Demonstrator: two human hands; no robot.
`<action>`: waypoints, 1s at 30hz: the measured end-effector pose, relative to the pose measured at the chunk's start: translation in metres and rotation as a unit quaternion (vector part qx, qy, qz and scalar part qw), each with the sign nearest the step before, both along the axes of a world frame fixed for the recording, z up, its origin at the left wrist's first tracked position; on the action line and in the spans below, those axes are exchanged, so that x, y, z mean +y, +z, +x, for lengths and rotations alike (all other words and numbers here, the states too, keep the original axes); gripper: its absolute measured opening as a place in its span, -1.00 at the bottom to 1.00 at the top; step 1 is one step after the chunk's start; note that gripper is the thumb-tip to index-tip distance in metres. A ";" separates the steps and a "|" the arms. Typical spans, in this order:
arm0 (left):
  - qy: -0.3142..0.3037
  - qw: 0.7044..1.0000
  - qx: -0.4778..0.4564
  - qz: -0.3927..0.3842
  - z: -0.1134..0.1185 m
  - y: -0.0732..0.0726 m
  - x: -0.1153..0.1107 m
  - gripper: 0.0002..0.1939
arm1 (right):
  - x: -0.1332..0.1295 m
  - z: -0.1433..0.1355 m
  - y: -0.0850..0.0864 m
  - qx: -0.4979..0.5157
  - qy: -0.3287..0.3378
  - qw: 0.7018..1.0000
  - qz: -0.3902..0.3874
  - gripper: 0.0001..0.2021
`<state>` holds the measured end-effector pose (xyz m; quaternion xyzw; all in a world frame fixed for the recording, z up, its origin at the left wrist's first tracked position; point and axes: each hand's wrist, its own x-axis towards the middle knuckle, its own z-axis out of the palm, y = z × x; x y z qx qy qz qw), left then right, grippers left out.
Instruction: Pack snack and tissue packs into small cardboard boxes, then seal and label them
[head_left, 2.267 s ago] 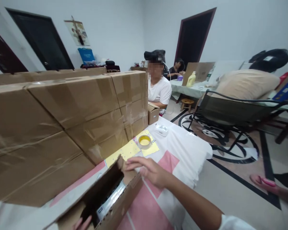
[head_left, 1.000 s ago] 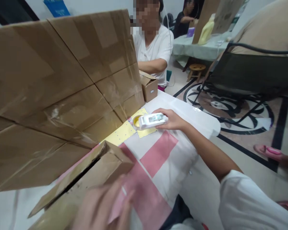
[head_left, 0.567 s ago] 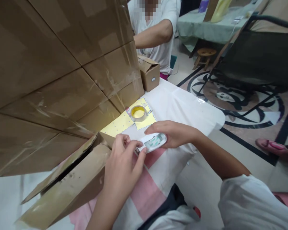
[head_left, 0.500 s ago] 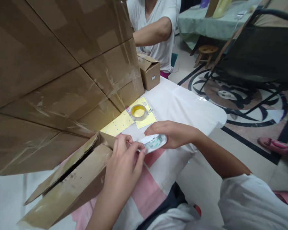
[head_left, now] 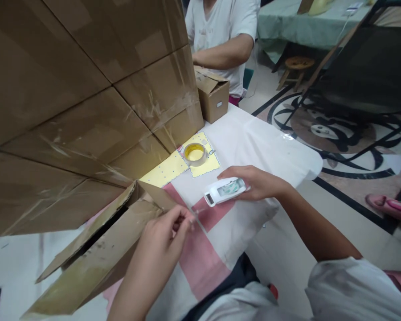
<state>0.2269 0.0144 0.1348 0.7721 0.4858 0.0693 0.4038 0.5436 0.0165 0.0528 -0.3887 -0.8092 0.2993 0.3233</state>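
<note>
My right hand [head_left: 254, 180] is wrapped round a white hand-held dispenser [head_left: 220, 191]. The dispenser has a dark slot at its near end and a window showing a green-and-white pattern. To its lower left, my left hand [head_left: 169, 236] pinches a small, pale, see-through bit [head_left: 194, 217] at its fingertips, too blurred to name. The two hands are apart. Beside my left hand lies a long cardboard box [head_left: 116, 240] with its top flaps partly raised.
Stacked cardboard boxes [head_left: 87, 89] form a wall on the left. A tape roll [head_left: 194, 154] lies on a yellow dotted sheet [head_left: 207, 167]. At the back, a person [head_left: 225, 40] stands behind a smaller cardboard box [head_left: 215, 98]. The table edge [head_left: 316, 167] is on the right.
My hands have separated: the right has drawn the dispenser away and turned its slotted end toward me, while the left has moved down with its fingertips pinched. The view has shifted slightly.
</note>
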 end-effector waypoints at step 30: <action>0.102 0.995 -0.013 -0.012 -0.078 -0.039 -0.036 -0.67 | 0.113 0.033 -0.049 -0.002 -0.520 0.854 -0.022 -0.44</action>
